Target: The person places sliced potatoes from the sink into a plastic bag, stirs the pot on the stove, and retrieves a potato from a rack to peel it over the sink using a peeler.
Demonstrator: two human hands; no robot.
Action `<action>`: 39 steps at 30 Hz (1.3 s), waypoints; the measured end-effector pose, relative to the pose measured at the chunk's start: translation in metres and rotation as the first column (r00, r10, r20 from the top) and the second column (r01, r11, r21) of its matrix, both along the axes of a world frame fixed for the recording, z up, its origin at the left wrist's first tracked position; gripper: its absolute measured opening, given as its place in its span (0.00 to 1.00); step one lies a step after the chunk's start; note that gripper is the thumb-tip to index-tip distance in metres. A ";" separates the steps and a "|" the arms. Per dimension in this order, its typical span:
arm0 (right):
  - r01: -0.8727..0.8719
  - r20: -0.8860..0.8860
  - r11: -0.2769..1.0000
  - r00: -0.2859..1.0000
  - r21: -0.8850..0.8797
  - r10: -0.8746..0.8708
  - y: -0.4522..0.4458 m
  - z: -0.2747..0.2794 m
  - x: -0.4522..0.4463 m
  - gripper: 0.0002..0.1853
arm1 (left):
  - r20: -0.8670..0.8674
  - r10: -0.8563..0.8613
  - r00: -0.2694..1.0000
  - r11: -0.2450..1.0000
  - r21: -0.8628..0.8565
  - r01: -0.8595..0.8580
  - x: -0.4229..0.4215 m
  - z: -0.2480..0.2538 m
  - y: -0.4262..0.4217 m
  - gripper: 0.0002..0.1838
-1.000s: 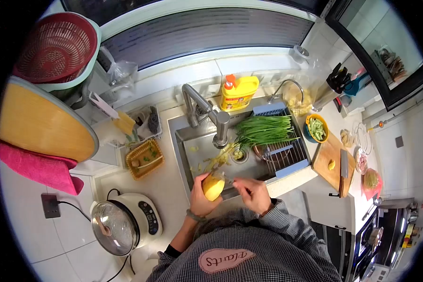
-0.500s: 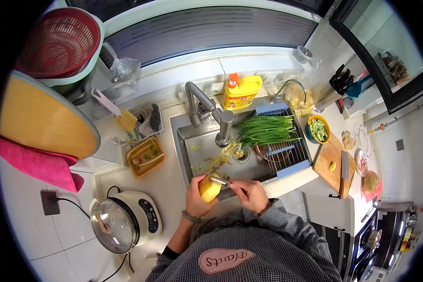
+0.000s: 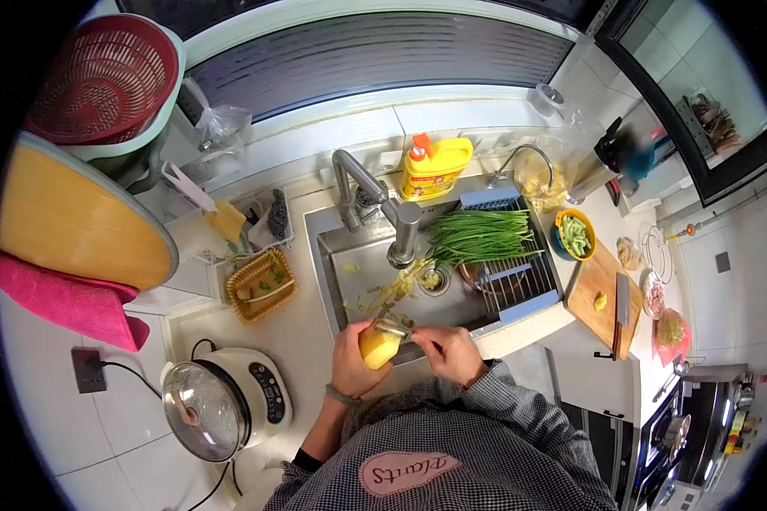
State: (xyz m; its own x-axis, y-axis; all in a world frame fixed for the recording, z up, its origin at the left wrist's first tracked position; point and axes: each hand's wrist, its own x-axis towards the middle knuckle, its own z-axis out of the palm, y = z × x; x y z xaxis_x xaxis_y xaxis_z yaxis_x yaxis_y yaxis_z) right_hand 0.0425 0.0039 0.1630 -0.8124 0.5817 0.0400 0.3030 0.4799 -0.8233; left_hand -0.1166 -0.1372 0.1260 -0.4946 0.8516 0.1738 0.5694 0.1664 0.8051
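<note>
My left hand (image 3: 354, 364) is wrapped around a peeled yellow potato (image 3: 378, 347) at the front edge of the sink. In my right hand (image 3: 454, 354) is a metal peeler (image 3: 392, 329), its head lying against the top of the potato. Below them in the steel sink (image 3: 337, 255), strips of peel (image 3: 400, 285) lie scattered near the drain. A bunch of green chives (image 3: 481, 236) rests on the rack (image 3: 528, 289) over the sink's right side. The grey faucet (image 3: 405, 234) reaches over the basin.
A yellow detergent bottle (image 3: 435, 169) stands behind the sink. On the right, a cutting board (image 3: 590, 298) carries a cleaver (image 3: 624, 300), beside a bowl of cut green vegetable (image 3: 575, 236). To the left are a woven basket (image 3: 237, 294) and an electric cooker (image 3: 268, 392).
The peeler head has shifted slightly along the potato's top, and my right hand has moved a little to the left. My left hand keeps its hold.
</note>
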 end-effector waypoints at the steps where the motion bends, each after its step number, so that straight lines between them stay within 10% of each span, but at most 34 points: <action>1: 0.016 0.038 0.997 0.999 0.075 -0.019 0.006 0.000 0.000 0.11 | 0.002 -0.004 1.000 1.000 0.000 0.004 0.003 0.002 0.000 0.38; 10: -0.029 -0.011 0.988 1.000 -0.150 0.028 -0.002 0.010 0.003 0.09 | 0.112 0.009 0.994 1.000 0.025 -0.012 0.002 0.001 -0.001 0.37; 16: 0.063 -0.005 0.968 0.998 0.243 -0.063 0.002 -0.025 -0.003 0.10 | 0.268 0.026 0.963 1.000 -0.012 -0.023 0.007 -0.012 -0.002 0.38; 18: 0.027 0.246 0.960 0.964 0.278 -0.099 0.000 -0.050 0.004 0.09 | 0.330 0.002 0.944 0.990 0.136 -0.049 0.007 0.008 -0.002 0.38; 21: 0.256 0.045 0.956 0.967 -0.144 -0.253 -0.006 -0.026 0.004 0.09 | 0.325 0.056 0.944 0.993 0.081 -0.087 0.006 0.015 -0.003 0.38; 24: 0.069 -0.319 0.996 0.944 -0.057 -0.084 -0.018 -0.001 0.002 0.08 | 0.277 0.057 0.959 0.985 0.143 -0.100 0.002 0.003 0.001 0.38; 29: 0.054 0.014 0.982 0.998 0.180 -0.058 -0.006 -0.003 0.003 0.10 | 0.251 0.033 0.967 0.988 0.140 -0.070 0.007 -0.003 -0.004 0.37; 39: -0.006 -0.067 0.997 0.998 0.083 0.012 -0.010 0.017 0.001 0.09 | 0.154 0.031 0.988 0.998 0.057 -0.040 0.007 0.003 -0.004 0.37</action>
